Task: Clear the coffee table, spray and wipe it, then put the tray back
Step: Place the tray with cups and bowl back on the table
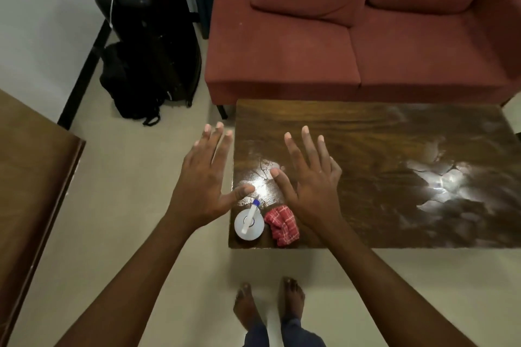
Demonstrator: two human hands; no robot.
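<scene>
Two hands hover palm-down over the near-left corner of the desk (394,144), both with fingers spread wide and nothing held. Left hand (201,177) hangs mostly over the floor beyond the desk's left edge, only its thumb tip reaching in above the wood. Just below that thumb, toward the person, stands the spray bottle (249,224), seen from above: a pale round body with a white trigger head and blue nozzle tip pointing away from the person. Judgement: rigid plastic, light to moderate depending on fill, which cannot be read from this angle; likely slick if overspray reached it. Best hold is around the neck under the trigger head, index finger on the lever, since the wide body would need a fuller wrap. Touching or nearly touching the bottle on its right lies the cloth (282,225), red with a white check, crumpled in a heap under the heel of the right hand (308,183). Judgement: soft, limp, very light, no fragility; it will bunch under any pinch, so gathering it into the palm gives a flat wiping pad. Right of that hand the desk top is bare glossy dark wood with bright glare patches; whether wet cannot be told. No tray is in view. Sofa (352,45) stands beyond the fingertips.
</scene>
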